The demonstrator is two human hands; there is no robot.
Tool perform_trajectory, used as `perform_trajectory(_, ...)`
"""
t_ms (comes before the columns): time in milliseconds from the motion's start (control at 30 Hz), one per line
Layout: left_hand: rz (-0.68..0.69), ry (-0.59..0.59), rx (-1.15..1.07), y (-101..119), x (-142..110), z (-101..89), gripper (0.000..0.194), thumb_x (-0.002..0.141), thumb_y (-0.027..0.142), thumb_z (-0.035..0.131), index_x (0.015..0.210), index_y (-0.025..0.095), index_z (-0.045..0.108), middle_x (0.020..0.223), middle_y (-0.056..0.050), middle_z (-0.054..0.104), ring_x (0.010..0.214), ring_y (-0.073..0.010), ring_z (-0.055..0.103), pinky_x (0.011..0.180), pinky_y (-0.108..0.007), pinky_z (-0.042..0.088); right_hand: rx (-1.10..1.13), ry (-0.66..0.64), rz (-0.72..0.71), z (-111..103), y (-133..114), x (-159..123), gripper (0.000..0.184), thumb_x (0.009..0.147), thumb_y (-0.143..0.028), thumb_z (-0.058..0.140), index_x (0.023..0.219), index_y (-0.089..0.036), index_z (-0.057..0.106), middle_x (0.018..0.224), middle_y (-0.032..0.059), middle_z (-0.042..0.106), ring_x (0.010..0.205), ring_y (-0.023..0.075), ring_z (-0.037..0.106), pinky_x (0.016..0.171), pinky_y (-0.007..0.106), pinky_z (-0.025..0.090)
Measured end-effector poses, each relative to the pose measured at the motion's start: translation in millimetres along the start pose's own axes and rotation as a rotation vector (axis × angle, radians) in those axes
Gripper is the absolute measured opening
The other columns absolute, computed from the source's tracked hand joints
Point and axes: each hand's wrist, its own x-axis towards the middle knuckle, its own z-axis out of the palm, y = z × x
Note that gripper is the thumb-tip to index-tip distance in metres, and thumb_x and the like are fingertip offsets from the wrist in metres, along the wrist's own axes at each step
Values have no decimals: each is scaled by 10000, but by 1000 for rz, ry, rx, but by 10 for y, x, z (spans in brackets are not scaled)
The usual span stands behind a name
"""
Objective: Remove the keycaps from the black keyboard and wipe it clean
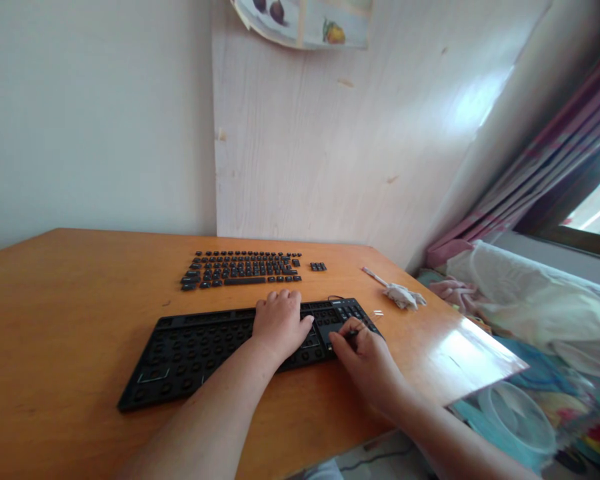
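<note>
A black keyboard (pixel 200 347) lies at a slant on the wooden desk, with most of its keycaps off and the bare key sockets showing. Over its middle, my left hand (pixel 279 317) grips it, fingers curled at the far edge and thumb out to the side. At the number-pad end, my right hand (pixel 363 347) is closed in a pinch low over the keys. Something small and dark shows between its fingers, too hidden to name. Behind the keyboard, loose black keycaps (pixel 245 270) are laid out in rows, with a small separate group of keycaps (pixel 318 267) to their right.
A crumpled white cloth (pixel 403 296) and a thin stick-like item (pixel 375 276) lie at the right. Two small pale slivers (pixel 378 313) are beside the keyboard. Past the desk's right edge are a clear plastic tub (pixel 517 417) and piled fabric (pixel 520 300). A wall stands behind.
</note>
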Motion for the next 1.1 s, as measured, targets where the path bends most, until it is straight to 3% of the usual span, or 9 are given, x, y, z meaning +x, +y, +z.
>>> perform_trajectory(133,-7,-7,-8,5,-3,-11,305,830,450,588,1029,219,596,1102,-123,645,1083,-325,546,879,-441,421,101,-21,84,13,57,-10,243,843,-448,586,784,-217,544,542,-50,471,487,131,404,456,246,278)
perform_trajectory(333,-8,-2,-7,19,-4,-38,287,831,444,586,1006,217,601,1088,-120,653,1069,-327,555,871,-448,430,83,29,85,37,119,-55,256,858,-449,574,757,-218,533,523,-41,488,466,131,407,445,244,268)
perform_trajectory(700,-8,7,-17,8,-10,-17,312,820,460,605,1015,217,604,1082,-120,652,1061,-328,554,870,-452,433,417,98,185,-14,162,-34,328,840,-511,612,772,-216,484,565,-37,550,453,115,455,432,223,338)
perform_trajectory(833,-1,36,-49,22,5,-67,250,821,393,620,1004,223,623,1094,-112,647,1094,-313,540,921,-446,418,453,147,128,-51,87,-8,329,827,-502,643,761,-208,510,602,-27,569,484,113,488,460,228,378)
perform_trajectory(967,80,110,-355,75,38,-121,152,880,266,514,945,210,640,1000,-80,669,1008,-235,587,923,-373,435,405,205,-1,-85,8,55,279,855,-460,622,770,-212,528,617,-22,559,522,126,495,484,242,384)
perform_trajectory(1100,3,-116,-954,184,29,-144,232,898,347,487,897,186,655,832,-45,690,796,-178,640,761,-304,499,210,259,-196,-88,-14,127,184,884,-351,598,773,-205,586,665,-4,579,586,137,519,543,251,410)
